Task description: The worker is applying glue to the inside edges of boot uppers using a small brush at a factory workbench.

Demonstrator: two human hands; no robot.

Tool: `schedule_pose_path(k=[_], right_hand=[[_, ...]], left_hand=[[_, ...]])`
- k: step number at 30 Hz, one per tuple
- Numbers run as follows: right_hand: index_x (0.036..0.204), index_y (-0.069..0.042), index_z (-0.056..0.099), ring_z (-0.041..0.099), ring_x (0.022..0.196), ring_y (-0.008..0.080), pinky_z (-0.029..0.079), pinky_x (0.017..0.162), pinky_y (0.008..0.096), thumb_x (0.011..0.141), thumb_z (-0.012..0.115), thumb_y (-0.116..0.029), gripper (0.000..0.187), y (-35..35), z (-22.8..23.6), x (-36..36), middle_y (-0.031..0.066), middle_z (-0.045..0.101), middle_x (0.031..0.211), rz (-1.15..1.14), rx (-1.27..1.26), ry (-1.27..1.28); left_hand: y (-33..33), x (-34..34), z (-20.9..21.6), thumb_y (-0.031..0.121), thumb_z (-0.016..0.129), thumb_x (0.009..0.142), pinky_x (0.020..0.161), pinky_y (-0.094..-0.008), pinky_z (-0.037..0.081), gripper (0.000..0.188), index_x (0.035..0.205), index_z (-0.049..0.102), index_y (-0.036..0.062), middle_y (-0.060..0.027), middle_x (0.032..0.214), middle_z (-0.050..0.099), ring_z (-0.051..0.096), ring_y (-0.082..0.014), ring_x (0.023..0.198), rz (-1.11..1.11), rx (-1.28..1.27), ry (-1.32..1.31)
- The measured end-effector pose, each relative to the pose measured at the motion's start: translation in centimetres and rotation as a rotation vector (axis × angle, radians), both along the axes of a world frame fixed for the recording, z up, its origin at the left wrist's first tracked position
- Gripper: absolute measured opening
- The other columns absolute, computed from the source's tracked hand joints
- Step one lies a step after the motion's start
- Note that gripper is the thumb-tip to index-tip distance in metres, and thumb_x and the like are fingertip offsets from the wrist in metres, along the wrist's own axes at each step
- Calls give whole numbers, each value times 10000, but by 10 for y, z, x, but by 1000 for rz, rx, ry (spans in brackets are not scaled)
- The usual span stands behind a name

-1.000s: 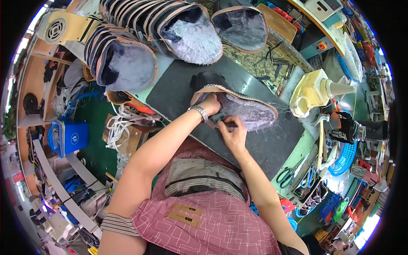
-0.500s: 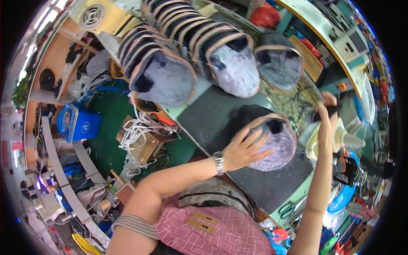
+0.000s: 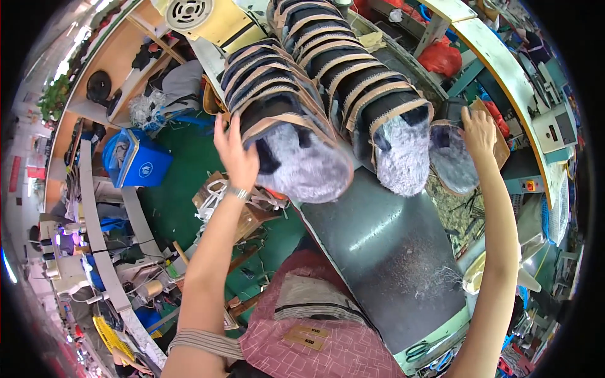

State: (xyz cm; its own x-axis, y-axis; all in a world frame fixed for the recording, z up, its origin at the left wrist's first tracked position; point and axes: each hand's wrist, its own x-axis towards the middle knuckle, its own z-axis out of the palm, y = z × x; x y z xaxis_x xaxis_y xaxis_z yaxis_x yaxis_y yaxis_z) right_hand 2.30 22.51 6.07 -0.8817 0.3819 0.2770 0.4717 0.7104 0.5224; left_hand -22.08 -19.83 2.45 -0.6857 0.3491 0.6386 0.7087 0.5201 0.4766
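Observation:
My left hand (image 3: pixel 237 155) rests against the left side of the front slipper (image 3: pixel 309 165) in the left row, its fingers raised and apart. That slipper has a dark upper, a tan edge and pale grey fluffy lining. My right hand (image 3: pixel 480 131) has its fingers curled over the upper of a lone dark slipper (image 3: pixel 455 157) at the right, its lining grey; the hand hides part of it. Between them stands a second row of nested slippers, its front slipper (image 3: pixel 403 154) showing light fur.
A black mat (image 3: pixel 391 252) with scattered fluff lies on the bench before me. Scissors (image 3: pixel 416 351) lie at its near edge. A yellow machine housing (image 3: pixel 214 22) stands far left, a blue bin (image 3: pixel 137 157) on the green floor, and a red bag (image 3: pixel 440 58) at the back.
The slipper under my left hand has left the mat; a pale-lined one now fronts the left row, with that hand beside it. My right hand has moved from the dark object to the lone slipper.

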Motion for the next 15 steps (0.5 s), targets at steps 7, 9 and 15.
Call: schedule_pose_path(k=[7, 9, 15], right_hand=[[813, -113, 556, 479, 877, 194, 363, 753, 316, 697, 520, -146, 126, 15, 11, 6, 36, 541, 828, 180, 145, -167], [803, -81, 545, 485, 891, 220, 376, 763, 331, 644, 534, -76, 160, 12, 58, 36, 61, 543, 836, 129, 44, -115], [730, -43, 555, 527, 812, 275, 418, 719, 383, 578, 542, -20, 155, -63, 140, 106, 103, 562, 756, 29, -149, -8]], left_hand=[[43, -27, -18, 86, 672, 647, 999, -509, 191, 760, 1292, 273, 38, -208, 1305, 318, 272, -367, 1229, 102, -332, 96], [29, -25, -17, 108, 651, 646, 1000, -509, 182, 784, 1304, 236, 12, -204, 1309, 316, 266, -371, 1234, 67, -365, 78], [-3, 4, -9, 78, 614, 563, 1041, -472, 115, 898, 1319, 146, -48, -264, 1345, 216, 169, -405, 1264, -22, -215, 74]])
